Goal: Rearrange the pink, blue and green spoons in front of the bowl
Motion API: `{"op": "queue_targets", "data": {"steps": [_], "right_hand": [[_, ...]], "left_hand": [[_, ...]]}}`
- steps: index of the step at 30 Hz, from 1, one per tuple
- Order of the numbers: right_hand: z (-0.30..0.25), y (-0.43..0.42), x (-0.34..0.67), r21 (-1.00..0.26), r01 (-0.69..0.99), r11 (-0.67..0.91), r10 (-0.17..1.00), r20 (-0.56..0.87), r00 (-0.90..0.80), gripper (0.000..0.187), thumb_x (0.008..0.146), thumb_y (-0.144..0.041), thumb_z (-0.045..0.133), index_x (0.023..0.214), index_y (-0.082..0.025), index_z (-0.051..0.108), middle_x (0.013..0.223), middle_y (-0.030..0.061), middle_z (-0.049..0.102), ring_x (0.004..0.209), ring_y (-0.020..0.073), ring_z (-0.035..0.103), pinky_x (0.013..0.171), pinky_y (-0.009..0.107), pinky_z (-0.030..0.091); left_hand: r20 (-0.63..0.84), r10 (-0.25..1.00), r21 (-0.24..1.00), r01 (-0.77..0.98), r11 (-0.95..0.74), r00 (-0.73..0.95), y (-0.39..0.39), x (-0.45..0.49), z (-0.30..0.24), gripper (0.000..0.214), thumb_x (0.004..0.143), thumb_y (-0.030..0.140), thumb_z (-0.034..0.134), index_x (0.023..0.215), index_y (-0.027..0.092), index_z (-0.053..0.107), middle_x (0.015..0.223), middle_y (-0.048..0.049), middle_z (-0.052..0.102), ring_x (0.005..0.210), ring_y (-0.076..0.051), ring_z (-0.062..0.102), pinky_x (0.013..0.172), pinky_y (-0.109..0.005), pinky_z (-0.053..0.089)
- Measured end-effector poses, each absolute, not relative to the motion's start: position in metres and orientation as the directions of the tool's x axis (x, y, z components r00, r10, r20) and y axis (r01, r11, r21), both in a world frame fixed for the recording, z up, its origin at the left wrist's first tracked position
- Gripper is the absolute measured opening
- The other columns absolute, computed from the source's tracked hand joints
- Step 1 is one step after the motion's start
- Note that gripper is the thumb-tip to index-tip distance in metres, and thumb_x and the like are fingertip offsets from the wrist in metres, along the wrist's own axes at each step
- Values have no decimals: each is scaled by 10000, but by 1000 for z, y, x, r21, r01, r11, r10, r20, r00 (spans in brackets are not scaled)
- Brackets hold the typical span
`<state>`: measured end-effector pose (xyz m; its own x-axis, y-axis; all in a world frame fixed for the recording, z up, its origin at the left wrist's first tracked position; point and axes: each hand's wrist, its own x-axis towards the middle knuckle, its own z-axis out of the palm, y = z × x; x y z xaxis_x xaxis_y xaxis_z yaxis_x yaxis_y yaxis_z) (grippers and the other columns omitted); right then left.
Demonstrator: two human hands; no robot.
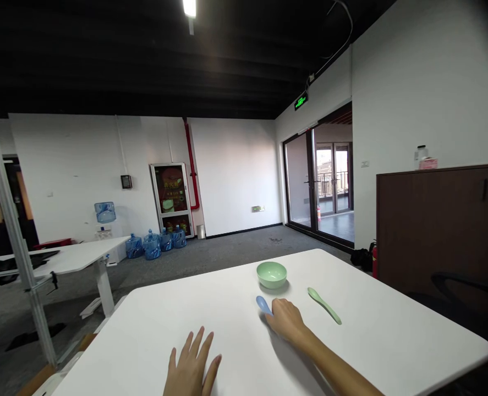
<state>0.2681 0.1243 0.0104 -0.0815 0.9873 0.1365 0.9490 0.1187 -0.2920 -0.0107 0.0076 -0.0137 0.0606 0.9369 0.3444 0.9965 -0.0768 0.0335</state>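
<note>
My right hand (285,320) rests on the white table (392,341), fingers closed over the handle of a blue spoon (262,303) whose bowl sticks out to the far left of the hand. Just beyond it stands a light green bowl (272,274). A light green spoon (324,305) lies flat to the right of my right hand, apart from it. My left hand (192,366) lies flat on the table near its front edge, fingers spread, holding nothing.
A dark wooden cabinet (437,225) stands to the right, with a black chair (466,289) beside the table. Another white desk (62,256) is at the left, with a metal frame post (16,247). Water bottles (153,245) sit by the far wall.
</note>
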Motion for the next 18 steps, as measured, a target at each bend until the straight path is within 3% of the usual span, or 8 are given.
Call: {"op": "queue_targets", "data": {"steps": [3, 18], "right_hand": [[13, 117, 258, -317, 941, 121, 989, 120, -87, 187, 912, -206, 538, 895, -163, 719, 967, 113, 761, 1037, 251, 664, 740, 293, 375], [-11, 122, 238, -273, 958, 92, 995, 57, -80, 235, 863, -107, 523, 926, -121, 749, 986, 158, 781, 890, 270, 746, 654, 292, 426]], "left_hand": [[324, 945, 36, 997, -66, 51, 6, -10, -10, 518, 996, 432, 359, 1492, 345, 481, 1600, -50, 487, 1497, -331, 419, 1164, -654, 411], [310, 950, 40, 998, -52, 36, 5, -8, -9, 523, 989, 428, 373, 1494, 347, 478, 1602, -48, 485, 1499, -325, 418, 1172, -640, 406]]}}
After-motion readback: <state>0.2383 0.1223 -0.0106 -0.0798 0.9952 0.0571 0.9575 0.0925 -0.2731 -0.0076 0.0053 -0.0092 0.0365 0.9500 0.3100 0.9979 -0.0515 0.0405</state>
